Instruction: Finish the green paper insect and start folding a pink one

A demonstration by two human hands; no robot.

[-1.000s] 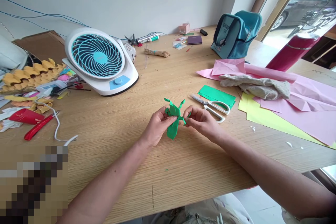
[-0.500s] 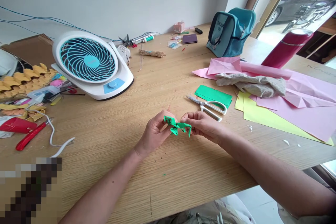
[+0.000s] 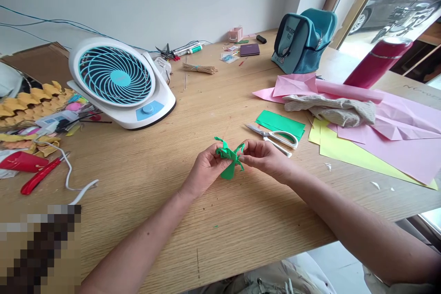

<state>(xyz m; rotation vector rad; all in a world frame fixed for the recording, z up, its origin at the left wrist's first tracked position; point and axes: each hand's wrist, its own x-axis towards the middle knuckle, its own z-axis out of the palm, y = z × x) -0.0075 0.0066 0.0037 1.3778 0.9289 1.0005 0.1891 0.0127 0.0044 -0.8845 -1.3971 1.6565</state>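
Pale wall point(image 3: 206, 0) stands behind the wooden bench point(image 3: 144, 170). Compared with half a second ago, the green figure point(image 3: 227, 172) is turned: then it showed itself flatter, with its thin strips bent to the right and near; now its broad flap hangs to the near side, and some thin strips point to the far side. The sheets and the scissors point(image 3: 266, 134) have kept their places on the bench.

Counting, I see one fan point(image 3: 117, 78) at the far left, one bundle of sticks point(image 3: 200, 69) at the far side, one bag point(image 3: 305, 46) and one bottle point(image 3: 379, 65) at the far right, one pair of scissors, two green sheets point(image 3: 275, 120) and two yellow sheets point(image 3: 341, 154). The pink sheets point(image 3: 406, 147) overlap, so their number I cannot tell; one grey cloth point(image 3: 334, 110) lies on them.

Only one green figure is there, between the two hands, above the bench. The left hand point(image 3: 206, 165) is closed on its left part, thumb on top. The right hand point(image 3: 265, 158) pinches at its right side, among the thin strips.
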